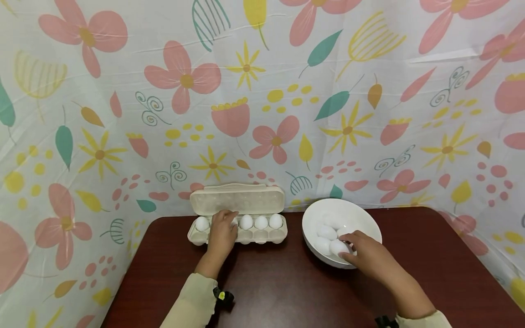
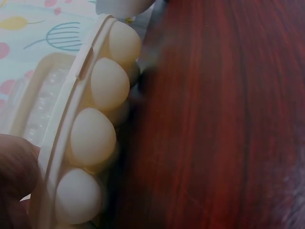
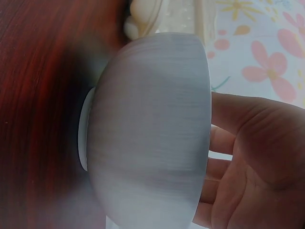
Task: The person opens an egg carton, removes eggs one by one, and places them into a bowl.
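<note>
My left hand (image 1: 223,232) reaches down into the open egg carton (image 1: 261,235), over the left part of its back row. White eggs (image 1: 246,222) sit in that row, and the hand covers part of it; I cannot tell whether its fingers grip an egg. In the left wrist view, the thumb lies by the carton's rim (image 2: 71,95), above the rounded cups. Inside the white bowl (image 1: 316,214), my right hand (image 1: 369,253) pinches a white egg (image 1: 339,247) between thumb and fingers. Several other eggs (image 1: 326,232) lie around it. The bowl's wall (image 3: 152,129) hides the fingertips in the right wrist view.
Carton and bowl stand side by side near the back edge of the dark red-brown table (image 1: 279,282). The carton's raised lid (image 1: 238,200) leans back towards a flower-printed cloth (image 1: 262,91) hanging behind the table. Several front-row cups (image 1: 261,235) hold no egg.
</note>
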A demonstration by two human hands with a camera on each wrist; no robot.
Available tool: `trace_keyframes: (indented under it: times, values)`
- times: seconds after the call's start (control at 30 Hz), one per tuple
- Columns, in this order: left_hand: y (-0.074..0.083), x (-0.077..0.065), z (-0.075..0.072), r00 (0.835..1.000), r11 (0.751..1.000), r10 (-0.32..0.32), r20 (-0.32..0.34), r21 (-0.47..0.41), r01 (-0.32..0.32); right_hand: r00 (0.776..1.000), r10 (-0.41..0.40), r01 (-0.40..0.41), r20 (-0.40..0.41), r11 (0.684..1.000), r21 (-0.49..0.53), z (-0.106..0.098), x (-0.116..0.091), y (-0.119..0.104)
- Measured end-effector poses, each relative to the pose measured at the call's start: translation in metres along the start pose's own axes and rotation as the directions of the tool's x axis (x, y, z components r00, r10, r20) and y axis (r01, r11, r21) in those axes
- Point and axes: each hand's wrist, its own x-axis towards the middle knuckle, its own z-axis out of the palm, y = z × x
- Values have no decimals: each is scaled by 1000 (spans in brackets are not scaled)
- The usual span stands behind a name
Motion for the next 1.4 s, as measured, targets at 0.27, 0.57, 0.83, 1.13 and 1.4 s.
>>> trace_keyframes:
  times: [0.27,0.57,0.83,1.13,1.4]
  values:
    - [-4,-2,10,998,1000,-1,-59,21,2,999,23,-24,32,1000,13,0,2,2]
    - [-5,-1,19,996,1000,-25,-83,17,26,995,41,-46,90,997,57,-3,3,4]
    - [-6,-1,24,992,999,-54,-112,-11,53,994,51,-53,95,998,24,0,6,7]
    - [-7,0,30,986,996,-85,-141,-50,79,992,80,-83,101,996,27,1,7,4]
    - [-6,0,33,980,994,-90,-176,-78,77,991,86,-88,106,996,12,2,10,4]
